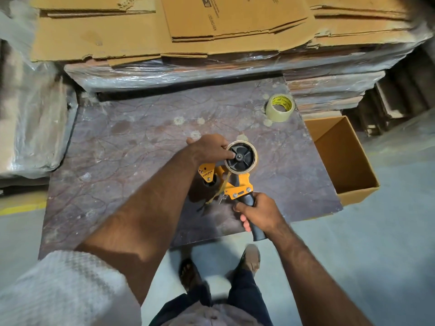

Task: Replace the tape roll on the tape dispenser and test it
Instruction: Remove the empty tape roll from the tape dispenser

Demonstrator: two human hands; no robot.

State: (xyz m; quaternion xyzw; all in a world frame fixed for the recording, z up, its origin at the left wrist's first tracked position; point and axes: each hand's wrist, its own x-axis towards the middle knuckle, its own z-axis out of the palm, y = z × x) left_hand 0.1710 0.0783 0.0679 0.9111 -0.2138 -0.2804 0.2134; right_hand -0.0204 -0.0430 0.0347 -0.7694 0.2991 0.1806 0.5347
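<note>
An orange tape dispenser [237, 187] with a black handle hovers over the brown board [141, 149]. My right hand [259, 214] is wrapped around that handle. A nearly used-up tape roll [253, 161] sits on the dispenser's black hub. My left hand [209, 149] grips this roll from the left, thumb on the hub spokes. A thin strip of tape hangs from the roll down past the orange frame. A fresh clear tape roll [280, 108] with a yellow printed core lies flat on the board at the far right.
An open cardboard box [348, 161] stands on the floor right of the board. Flattened cartons [164, 31] are stacked behind, over plastic-wrapped bundles [164, 74]. More wrapped bundles [30, 128] lie at the left. My feet stand on grey floor below.
</note>
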